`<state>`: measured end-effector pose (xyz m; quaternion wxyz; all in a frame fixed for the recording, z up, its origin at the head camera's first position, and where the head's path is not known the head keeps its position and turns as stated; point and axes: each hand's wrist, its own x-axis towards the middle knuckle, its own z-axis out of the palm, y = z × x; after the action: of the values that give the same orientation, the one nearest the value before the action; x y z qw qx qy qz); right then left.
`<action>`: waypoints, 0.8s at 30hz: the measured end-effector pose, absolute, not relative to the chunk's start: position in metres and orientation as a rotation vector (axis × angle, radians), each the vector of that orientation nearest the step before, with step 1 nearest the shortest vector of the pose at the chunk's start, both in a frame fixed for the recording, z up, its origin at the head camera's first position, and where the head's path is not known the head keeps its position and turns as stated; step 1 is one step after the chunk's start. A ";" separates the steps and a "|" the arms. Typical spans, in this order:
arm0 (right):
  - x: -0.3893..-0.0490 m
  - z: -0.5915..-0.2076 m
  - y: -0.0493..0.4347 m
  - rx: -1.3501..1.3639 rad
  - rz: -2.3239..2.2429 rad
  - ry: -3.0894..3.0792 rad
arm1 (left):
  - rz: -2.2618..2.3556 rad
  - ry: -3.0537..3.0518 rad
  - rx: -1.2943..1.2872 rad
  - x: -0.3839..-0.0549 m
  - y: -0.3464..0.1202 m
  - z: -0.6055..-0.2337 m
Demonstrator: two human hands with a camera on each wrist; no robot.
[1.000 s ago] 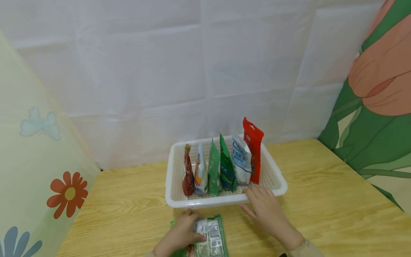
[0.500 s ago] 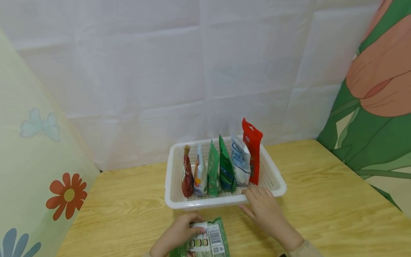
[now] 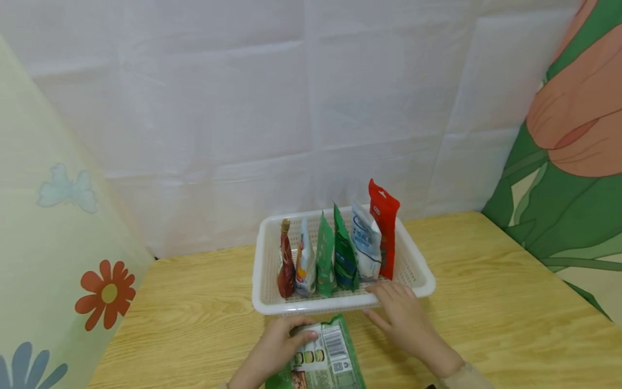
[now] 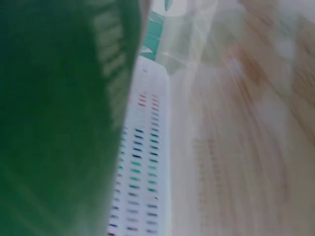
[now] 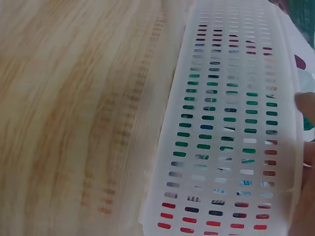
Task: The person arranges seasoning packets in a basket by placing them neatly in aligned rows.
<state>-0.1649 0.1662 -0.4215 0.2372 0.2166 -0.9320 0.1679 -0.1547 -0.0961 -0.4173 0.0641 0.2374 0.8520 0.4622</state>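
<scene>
My left hand point(image 3: 280, 343) grips the upper left edge of a green plastic food pouch point(image 3: 335, 351), thumb on the printed face with its barcode. The pouch's lower end runs out of the head view; in the left wrist view its blurred green side point(image 4: 59, 118) fills the left. Just beyond stands a white perforated basket point(image 3: 316, 307). Over its front rim hook the fingers of my right hand point(image 3: 403, 324), with the thumb outside, below the rim. The right wrist view shows the fingertips point(image 5: 307, 105) at the rim, beside the slotted wall point(image 5: 221, 128).
Upright in the basket stand a dark red pouch point(image 3: 286, 267), a white-orange one point(image 3: 305, 265), a light green one point(image 3: 324, 259), a dark green one point(image 3: 345, 254), a white-blue one point(image 3: 366, 243) and a tall red one point(image 3: 386, 221). Behind the wooden table point(image 3: 194, 302) hangs a white cloth point(image 3: 209, 119).
My left hand and the green pouch have moved forward and slightly right, closer to the basket, and more of the pouch shows. My right hand and the basket have stayed in place.
</scene>
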 end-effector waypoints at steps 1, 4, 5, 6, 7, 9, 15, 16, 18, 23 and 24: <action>-0.164 -0.420 0.167 0.592 0.539 -2.533 | 1.403 2.577 0.717 -0.153 -0.095 -0.415; -0.157 -0.416 0.166 0.585 0.741 -2.428 | 1.406 2.605 0.747 -0.149 -0.091 -0.409; -0.154 -0.414 0.165 0.580 0.792 -2.396 | 1.408 2.609 0.754 -0.147 -0.089 -0.407; -0.152 -0.413 0.164 0.584 0.824 -2.367 | 1.413 2.605 0.758 -0.146 -0.088 -0.406; -0.148 -0.411 0.162 0.584 0.862 -2.361 | 1.410 2.609 0.770 -0.145 -0.087 -0.404; -0.142 -0.407 0.159 0.592 0.974 -2.408 | 1.408 2.610 0.776 -0.144 -0.085 -0.402; -0.138 -0.404 0.159 0.733 1.654 -2.574 | 1.391 2.648 0.839 -0.143 -0.078 -0.400; -0.138 -0.405 0.159 0.739 1.750 -2.589 | 1.385 2.647 0.846 -0.143 -0.077 -0.399; -0.139 -0.404 0.159 0.758 1.876 -2.617 | 1.344 2.655 0.851 -0.143 -0.074 -0.396; -0.138 -0.403 0.158 0.757 1.971 -2.657 | 1.234 2.723 0.908 -0.140 -0.069 -0.393; -0.138 -0.403 0.158 0.756 1.983 -2.653 | 1.220 2.735 0.921 -0.139 -0.068 -0.393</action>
<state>-0.1376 0.1583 -0.4031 -0.1277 0.2207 -0.7746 0.5788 -0.1394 -0.0679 -0.3930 0.0039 0.2939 0.8729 0.3895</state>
